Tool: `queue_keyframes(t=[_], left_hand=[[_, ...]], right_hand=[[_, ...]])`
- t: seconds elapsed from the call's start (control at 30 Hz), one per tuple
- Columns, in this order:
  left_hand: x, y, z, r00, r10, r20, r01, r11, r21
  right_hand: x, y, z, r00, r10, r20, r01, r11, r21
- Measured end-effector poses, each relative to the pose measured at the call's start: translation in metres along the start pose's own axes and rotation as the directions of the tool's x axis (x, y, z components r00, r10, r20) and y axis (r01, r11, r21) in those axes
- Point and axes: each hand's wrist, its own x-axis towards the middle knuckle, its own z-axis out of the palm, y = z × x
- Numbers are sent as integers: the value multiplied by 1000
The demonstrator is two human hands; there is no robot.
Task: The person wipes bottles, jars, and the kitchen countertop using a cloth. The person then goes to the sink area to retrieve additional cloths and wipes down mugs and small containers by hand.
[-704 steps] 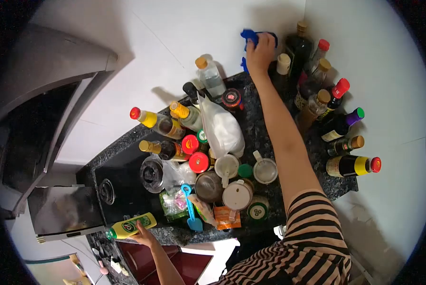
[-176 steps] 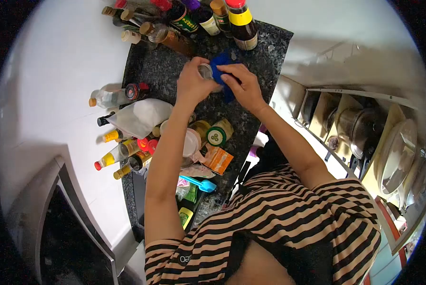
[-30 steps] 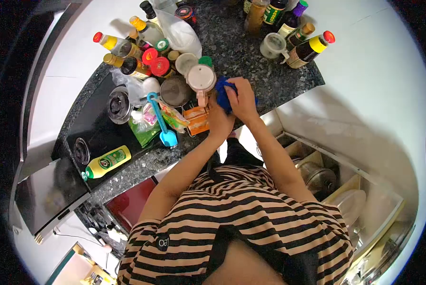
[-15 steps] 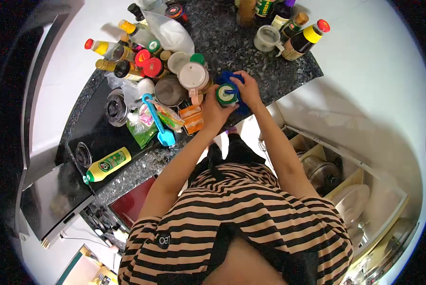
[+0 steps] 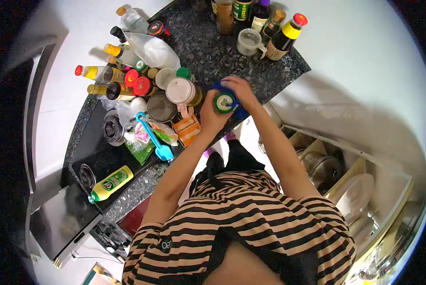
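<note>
A small container with a green-rimmed lid, pale in the middle (image 5: 224,102), stands upright near the counter's front edge. My left hand (image 5: 214,115) is wrapped round its left side. My right hand (image 5: 241,91) is closed on a blue cloth (image 5: 242,113), pressed around the container's far and right sides; some fingers are blurred. Left of the container stand a jug with a pale pink lid and handle (image 5: 180,91) and an orange-and-white packet (image 5: 187,128).
Several sauce bottles and red-capped jars (image 5: 142,86) crowd the left counter, with a blue scoop (image 5: 163,152) and a yellow bottle (image 5: 112,183) nearer me. A clear cup (image 5: 249,42) and bottles stand at the back right. Below right, an open drawer holds a pot (image 5: 321,166).
My right hand and the cloth have moved off the lid's top to the container's far and right side. My left hand still grips it. The camera view has shifted slightly.
</note>
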Motion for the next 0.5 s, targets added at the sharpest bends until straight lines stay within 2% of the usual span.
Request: queue_keyframes(t=[0.07, 0.13, 0.17, 0.2, 0.27, 0.33, 0.37, 0.4, 0.43, 0.5], left_hand=[[10, 1, 2, 974, 220, -57, -226, 965, -133], [19, 15, -5, 966, 260, 3, -256, 952, -168], [26, 23, -5, 958, 287, 31, -276, 942, -192], [30, 22, -5, 974, 208, 91, -169, 932, -322], [38, 27, -5, 966, 253, 52, -226, 925, -304], [47, 28, -3, 954, 298, 29, -274, 909, -315], [51, 26, -6, 956, 275, 106, -230, 920, -316], [56, 23, -10, 951, 250, 182, -185, 932, -311], [61, 23, -13, 941, 224, 254, -143, 942, -302], [58, 28, -14, 954, 235, 185, -213, 968, -132]], right_hand=[[-1, 6, -4, 984, 103, -148, -79, 985, 156], [-12, 0, -13, 991, -1, -134, 54, 918, 394], [-10, -12, -17, 966, 257, 28, -194, 650, 735], [-14, -23, -19, 950, 312, 18, -214, 605, 767], [-26, -56, -19, 913, 407, 2, -231, 514, 826], [-37, -68, -16, 930, 367, -11, -160, 432, 888], [-39, -70, -15, 937, 349, -14, -129, 383, 915], [-38, -58, -18, 942, 319, 106, -217, 337, 916], [-38, -49, -18, 934, 335, 121, -230, 309, 923], [-39, -30, -15, 918, 367, 152, -257, 255, 932]])
